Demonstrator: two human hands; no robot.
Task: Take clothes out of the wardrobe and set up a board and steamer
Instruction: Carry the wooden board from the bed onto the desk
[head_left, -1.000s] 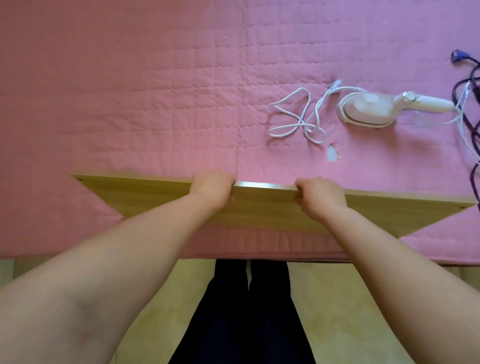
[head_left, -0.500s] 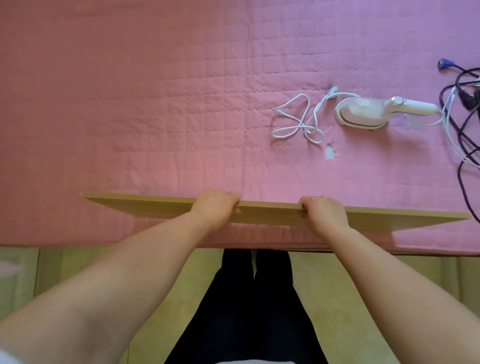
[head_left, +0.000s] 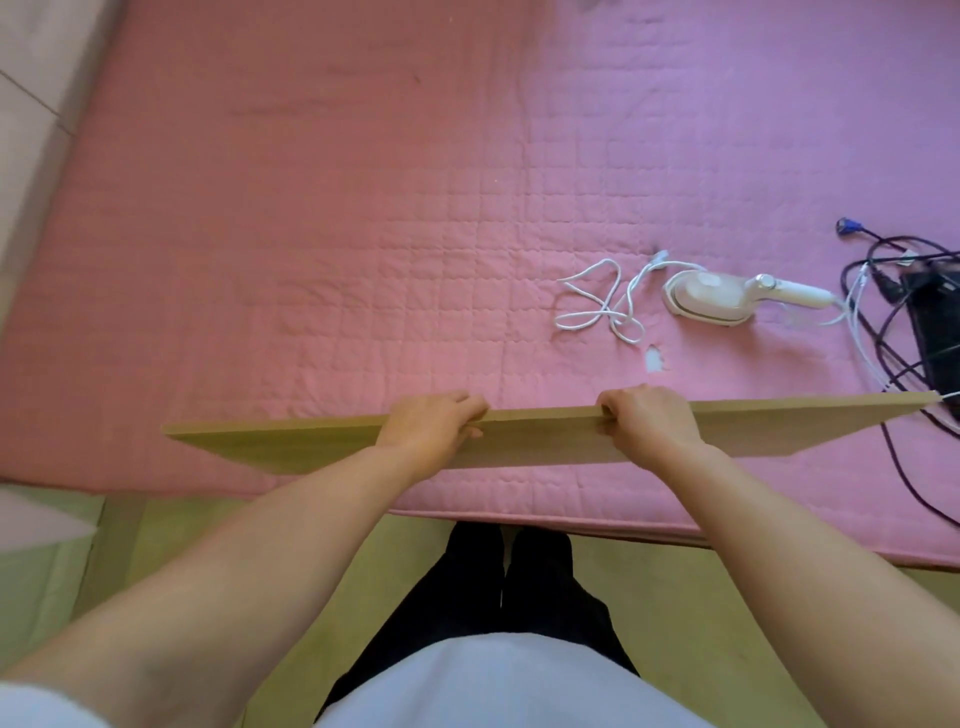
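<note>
Board (head_left: 545, 436) long, flat, light wood

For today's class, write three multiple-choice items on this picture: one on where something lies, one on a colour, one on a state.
1. Where does the steamer lie?
A. on the floor
B. on the quilt, beyond the board
C. on the board

2. What colour is the quilt?
A. pink
B. green
C. grey

3. How is the board held?
A. left hand only
B. lying flat, untouched
C. both hands grip its top edge

Answers:
1 B: it rests on the quilt, past the board's far edge.
2 A: the quilted cover is pink.
3 C: the left hand and right hand curl over the edge.
</note>
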